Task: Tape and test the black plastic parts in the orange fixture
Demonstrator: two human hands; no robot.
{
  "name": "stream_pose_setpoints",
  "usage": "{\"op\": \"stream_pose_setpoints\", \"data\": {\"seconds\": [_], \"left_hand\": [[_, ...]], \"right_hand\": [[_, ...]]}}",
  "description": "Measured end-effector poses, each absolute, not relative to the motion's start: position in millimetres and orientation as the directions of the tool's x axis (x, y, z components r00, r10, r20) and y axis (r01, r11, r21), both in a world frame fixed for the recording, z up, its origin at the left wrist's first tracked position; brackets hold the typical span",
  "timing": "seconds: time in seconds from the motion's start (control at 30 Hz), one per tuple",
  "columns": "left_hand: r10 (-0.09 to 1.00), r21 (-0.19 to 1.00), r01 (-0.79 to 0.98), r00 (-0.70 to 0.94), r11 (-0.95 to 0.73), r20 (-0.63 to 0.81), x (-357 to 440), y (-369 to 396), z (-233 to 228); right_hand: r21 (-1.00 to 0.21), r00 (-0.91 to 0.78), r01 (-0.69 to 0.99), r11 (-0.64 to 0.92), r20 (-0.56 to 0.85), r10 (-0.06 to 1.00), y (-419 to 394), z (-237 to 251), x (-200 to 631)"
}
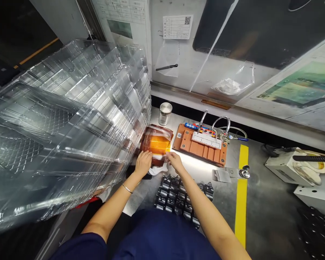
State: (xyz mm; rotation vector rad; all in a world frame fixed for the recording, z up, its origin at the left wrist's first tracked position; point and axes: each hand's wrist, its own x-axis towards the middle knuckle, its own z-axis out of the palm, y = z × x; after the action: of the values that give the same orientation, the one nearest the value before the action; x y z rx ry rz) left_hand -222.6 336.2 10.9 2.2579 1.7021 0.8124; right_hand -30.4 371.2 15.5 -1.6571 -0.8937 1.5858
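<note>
A glossy amber film sheet (pixel 158 144) lies in front of me on the metal bench, glowing orange where light strikes it. My left hand (pixel 143 162) is closed at its near left corner, fingers bent over the edge. At the near right corner, my right hand (pixel 174 161) pinches the edge between thumb and fingers. What lies under the fingertips is hidden. Just below the film is a crumpled white cloth (pixel 159 169). Black moulded parts (pixel 169 193) sit in rows close to my body, partly behind my right forearm.
Tall stacked clear plastic trays (pixel 103 104) crowd the left. A lidded metal jar (pixel 165 113) stands behind the film. To the right are a copper-coloured fixture (pixel 203 144) with flexible metal hoses, a small packet (pixel 222 176), yellow floor-style tape (pixel 241 202) and a white tape dispenser (pixel 295 167).
</note>
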Motion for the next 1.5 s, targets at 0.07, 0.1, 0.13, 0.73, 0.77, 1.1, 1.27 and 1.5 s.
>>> {"op": "stream_pose_setpoints", "data": {"seconds": [0.07, 0.1, 0.13, 0.73, 0.77, 1.1, 1.27, 1.5], "left_hand": [[0.944, 0.581, 0.774, 0.065, -0.252, 0.323, -219.5, 329.6, 15.1], [0.95, 0.658, 0.733, -0.05, -0.175, 0.309, -218.9, 327.1, 17.9], [0.948, 0.749, 0.659, -0.192, -0.069, 0.255, -219.0, 325.5, 21.1], [0.982, 0.977, 0.1, 0.004, 0.187, -0.188, -195.5, 336.9, 62.7], [0.988, 0.979, 0.147, 0.034, 0.143, -0.149, -194.5, 337.4, 64.8], [0.979, 0.98, 0.185, 0.174, 0.071, -0.104, -182.4, 344.6, 77.3], [0.978, 0.984, 0.155, 0.173, 0.09, -0.117, -181.0, 344.8, 78.5], [0.978, 0.987, 0.091, 0.149, 0.132, -0.145, -178.5, 338.9, 71.7]], "right_hand": [[-0.82, 0.034, -0.117, -0.56, -0.567, 0.823, 369.0, 13.6, -32.6], [-0.813, 0.042, -0.132, -0.567, -0.576, 0.817, 368.2, 13.2, -32.6], [-0.806, 0.045, -0.136, -0.576, -0.585, 0.809, 367.7, 13.2, -31.8], [-0.727, -0.278, 0.665, 0.169, -0.031, 0.96, 357.0, 90.6, -49.9], [-0.712, -0.291, 0.684, 0.16, -0.066, 0.954, 357.7, 97.7, -51.1], [-0.536, -0.35, 0.822, 0.191, -0.213, 0.912, 366.7, 139.3, -37.3], [-0.631, -0.376, 0.761, 0.154, -0.235, 0.896, 370.7, 141.5, -27.6], [-0.526, -0.275, 0.843, 0.11, -0.247, 0.929, 371.9, 131.8, -32.5]]}}
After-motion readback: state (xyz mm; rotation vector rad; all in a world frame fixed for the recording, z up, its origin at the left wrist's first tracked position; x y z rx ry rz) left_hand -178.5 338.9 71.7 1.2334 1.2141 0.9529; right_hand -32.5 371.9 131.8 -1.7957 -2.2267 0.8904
